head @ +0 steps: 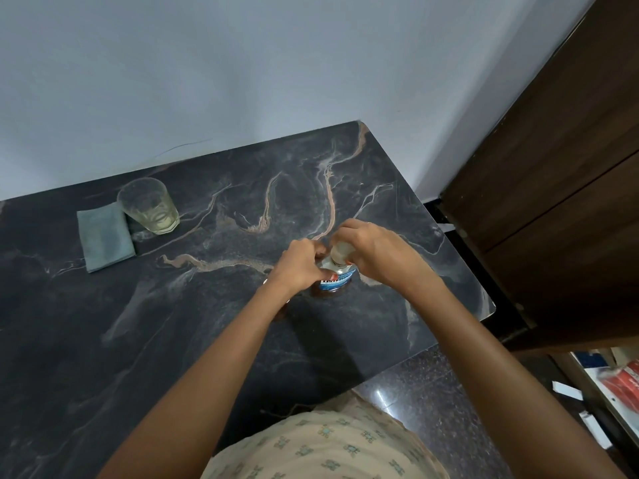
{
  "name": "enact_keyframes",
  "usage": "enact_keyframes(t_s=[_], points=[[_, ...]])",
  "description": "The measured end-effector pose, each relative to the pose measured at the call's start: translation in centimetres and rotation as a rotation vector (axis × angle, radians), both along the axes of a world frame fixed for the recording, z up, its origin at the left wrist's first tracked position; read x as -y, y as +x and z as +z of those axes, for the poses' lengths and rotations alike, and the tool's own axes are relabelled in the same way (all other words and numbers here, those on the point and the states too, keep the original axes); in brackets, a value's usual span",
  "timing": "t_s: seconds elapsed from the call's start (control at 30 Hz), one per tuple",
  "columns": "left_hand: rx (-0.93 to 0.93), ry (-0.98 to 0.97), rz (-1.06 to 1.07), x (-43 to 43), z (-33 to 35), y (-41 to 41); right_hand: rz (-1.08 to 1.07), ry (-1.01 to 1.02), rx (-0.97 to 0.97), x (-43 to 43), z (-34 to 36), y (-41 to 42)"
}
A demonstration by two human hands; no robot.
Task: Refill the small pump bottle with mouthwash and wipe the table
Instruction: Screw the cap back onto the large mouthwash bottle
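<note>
Your L hand (300,265) gripped mouthwash bottle (338,281) on bench (207,323); R hand (375,252) curled round cap (341,253). Glass (148,209) beside cloth (103,238), well left.

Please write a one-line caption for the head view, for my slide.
The left hand steadies the mouthwash bottle while the right hand grips its cap; glass and cloth sit on the table.

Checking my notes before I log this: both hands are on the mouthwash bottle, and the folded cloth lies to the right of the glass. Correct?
Not quite. The head view shows the folded cloth lying to the left of the glass, not the right. The rest holds: the left hand and right hand are both on the mouthwash bottle.
</note>
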State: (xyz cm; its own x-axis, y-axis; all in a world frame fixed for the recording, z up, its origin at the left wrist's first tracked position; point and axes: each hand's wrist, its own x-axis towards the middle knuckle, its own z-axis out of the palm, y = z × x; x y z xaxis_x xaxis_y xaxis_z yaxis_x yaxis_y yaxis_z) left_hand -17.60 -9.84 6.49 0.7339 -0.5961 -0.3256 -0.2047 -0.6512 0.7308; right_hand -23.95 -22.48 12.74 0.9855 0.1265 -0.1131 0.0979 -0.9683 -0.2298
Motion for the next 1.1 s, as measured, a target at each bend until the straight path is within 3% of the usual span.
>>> enact_keyframes(t_s=[0.3,0.5,0.77,0.97,1.1], points=[[0.0,0.01,0.011,0.06,-0.18,0.07,-0.182,-0.015,0.015,-0.35,-0.53,0.02],[0.012,0.027,0.002,0.02,-0.19,0.12,0.064,0.063,-0.087,0.02,0.39,-0.07],[0.014,0.028,-0.016,0.07,-0.06,0.09,-0.121,0.021,-0.039,-0.09,-0.17,0.08],[0.026,0.013,-0.009,-0.04,0.09,0.04,0.056,0.059,-0.048,0.1,0.12,-0.22],[0.03,0.024,-0.003,0.06,0.16,0.0,0.022,0.071,-0.041,-0.08,0.01,-0.19]])
